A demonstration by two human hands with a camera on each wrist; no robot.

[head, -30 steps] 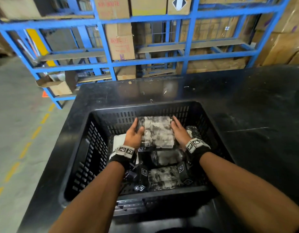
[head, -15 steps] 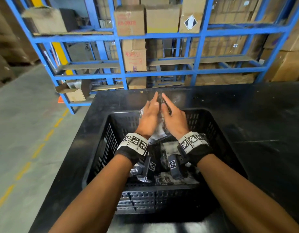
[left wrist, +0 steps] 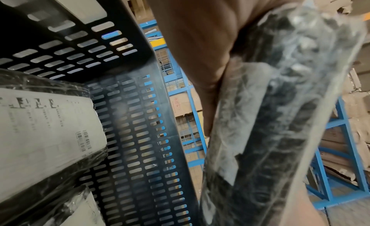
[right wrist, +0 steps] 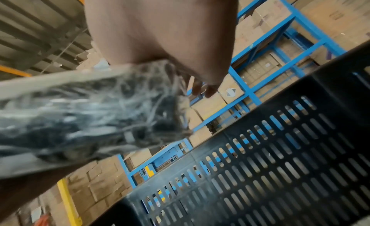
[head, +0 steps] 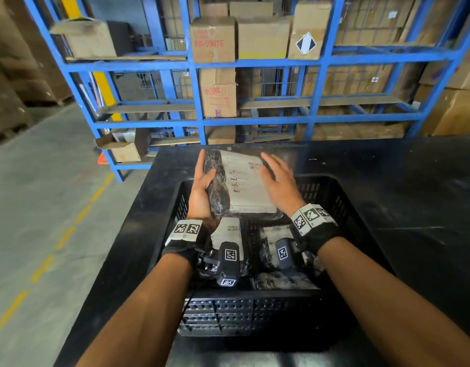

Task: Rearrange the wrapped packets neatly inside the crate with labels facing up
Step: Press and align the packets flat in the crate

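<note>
Wrapped packet (head: 241, 186) is held above the crate (head: 331, 192), label up. Left hand (head: 202, 192) grips its left edge, thumb over; right hand (head: 277, 182) lies flat on the label. Best lower it level into the gap below the wrists, beside other packets (head: 226, 231).

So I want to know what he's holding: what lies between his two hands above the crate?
One wrapped packet, label up, lies between the left hand and right hand, raised over the crate; the head view shows it.
</note>
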